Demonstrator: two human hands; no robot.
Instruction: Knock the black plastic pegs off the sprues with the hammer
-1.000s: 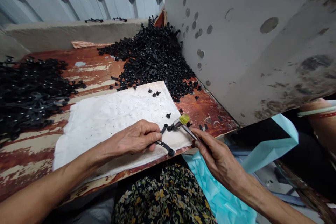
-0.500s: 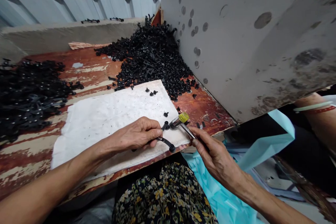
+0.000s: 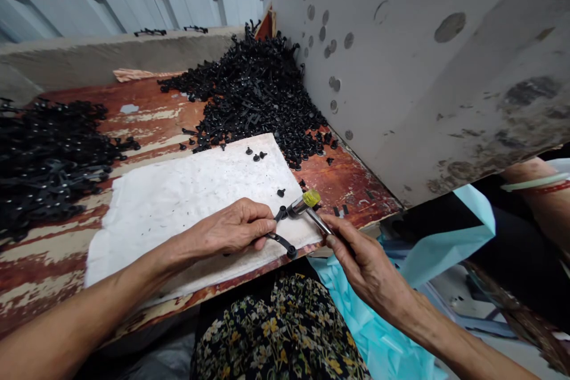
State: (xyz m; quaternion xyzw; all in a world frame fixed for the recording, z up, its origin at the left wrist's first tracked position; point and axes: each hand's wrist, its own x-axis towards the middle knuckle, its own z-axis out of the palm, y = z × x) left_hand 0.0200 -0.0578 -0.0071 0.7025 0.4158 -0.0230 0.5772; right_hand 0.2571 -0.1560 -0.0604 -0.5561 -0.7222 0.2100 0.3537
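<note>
My left hand (image 3: 243,225) pinches a black plastic strap-like part (image 3: 281,242) with round ends, over the front edge of a white cloth (image 3: 196,208). Part of it is hidden under my fingers. In my right hand (image 3: 356,255) is a small hammer (image 3: 307,205) with a metal handle and a yellow face on one end. Its head is beside the upper round end of the black part; whether they touch I cannot tell. A loose black plug-like piece (image 3: 281,192) lies on the cloth just behind, with a few more farther back.
A large heap of black parts (image 3: 258,89) fills the back of the worn red tabletop (image 3: 146,101). Another heap (image 3: 48,154) lies at the left. A grey panel (image 3: 401,71) stands along the right. Light-blue material (image 3: 360,309) hangs below, and another person's arm (image 3: 538,190) shows at the right.
Hardly anything differs. Both hands, the hammer and the black part keep their places, while the view has shifted very slightly.
</note>
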